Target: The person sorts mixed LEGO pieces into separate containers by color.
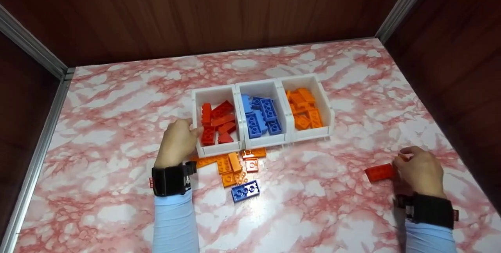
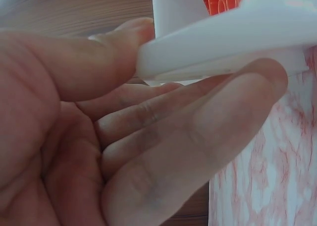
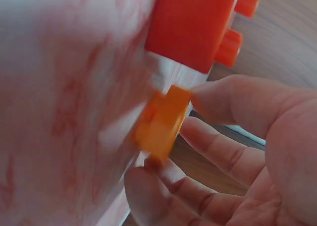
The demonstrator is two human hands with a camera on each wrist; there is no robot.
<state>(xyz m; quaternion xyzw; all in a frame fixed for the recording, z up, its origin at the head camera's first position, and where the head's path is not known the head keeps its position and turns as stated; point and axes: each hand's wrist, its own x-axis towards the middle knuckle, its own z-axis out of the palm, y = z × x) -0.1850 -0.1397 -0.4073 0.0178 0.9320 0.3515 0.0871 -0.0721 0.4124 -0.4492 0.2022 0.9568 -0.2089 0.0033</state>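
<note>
My left hand (image 1: 177, 139) holds the left side of a white bin (image 1: 217, 152). In the left wrist view its thumb lies on one side of the bin's white edge (image 2: 198, 42), with the fingers beneath. Red bricks (image 1: 223, 120) lie inside that bin. Far to the right, my right hand (image 1: 422, 168) pinches a small orange brick (image 3: 166, 122) between thumb and fingers, just over the table. A red brick (image 1: 379, 172) lies on the table beside that hand; its studs show in the right wrist view.
Joined to the red bricks' bin are a middle bin with blue bricks (image 1: 268, 110) and a right one with orange bricks (image 1: 303, 100). Several loose orange bricks (image 1: 234, 162) and a dark blue brick (image 1: 245, 191) lie in front. Brown panels (image 1: 203, 6) enclose the marbled table (image 1: 313, 190).
</note>
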